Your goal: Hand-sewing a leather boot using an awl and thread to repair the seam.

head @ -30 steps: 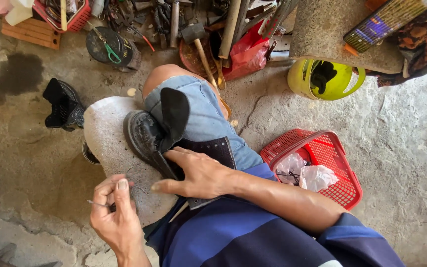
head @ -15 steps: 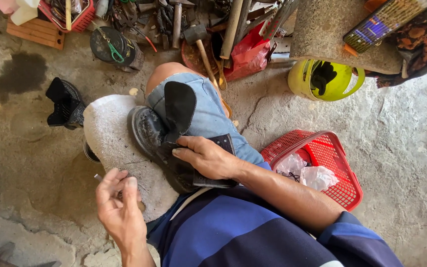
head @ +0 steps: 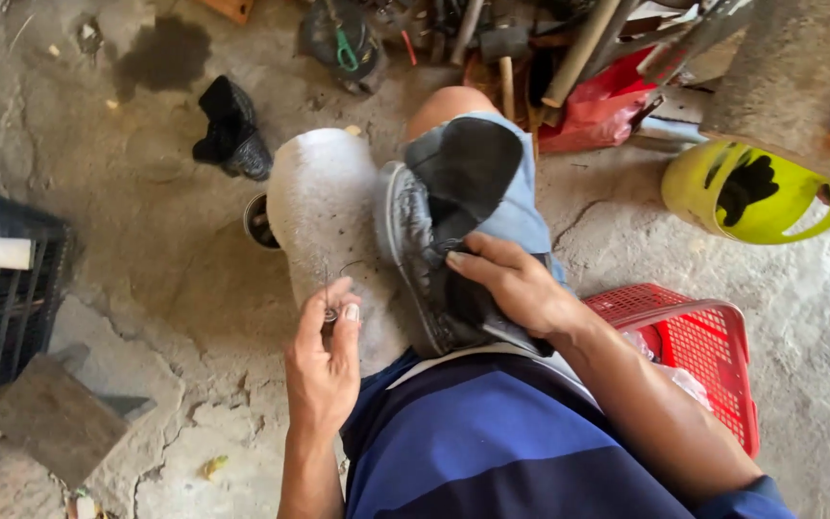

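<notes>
Grey and black leather makes up the shoe (head: 429, 250) that lies on the person's lap, its sole side turned up toward the camera and its toe pointing away, partly resting against a pale rounded stone block (head: 324, 221) that stands on the cracked concrete floor (head: 127, 250). The right hand (head: 511, 284) presses flat on the shoe near its heel, fingers curled over the edge and gripping it in place. The left hand (head: 324, 360) is held just beside the shoe, over the stone block, with thumb and forefinger pinched together on a thin needle (head: 327, 286) that points upward; a fine dark thread (head: 353, 267) runs from it toward the shoe.

To the right of the lap, a red plastic basket (head: 703, 336) sits on the floor with crumpled plastic inside. Farther away, a yellow-green container (head: 751, 197) lies on its side with something black in it. A second black shoe (head: 231, 130) rests on the floor well apart to the left, and a black crate (head: 12, 288) holding white rolls stands at the left edge. Tool handles and a red bag (head: 598, 101) crowd the top.
</notes>
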